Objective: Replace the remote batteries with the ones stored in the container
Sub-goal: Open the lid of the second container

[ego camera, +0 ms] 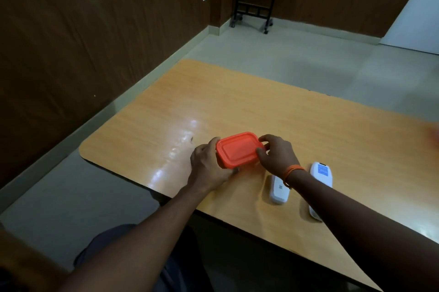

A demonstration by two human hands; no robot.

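Left hand (209, 165), right hand (278, 156) grip container (238, 150); contents hidden.

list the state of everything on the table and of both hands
orange rectangular plastic container: lid on, closed, held at both ends
left hand: grips the container's left end
right hand: grips the container's right end, fingers curled over the lid edge
smaller white plastic remote: lying flat, sticker side up, untouched
larger white plastic remote: lying flat, label up, untouched, partly hidden by the right forearm
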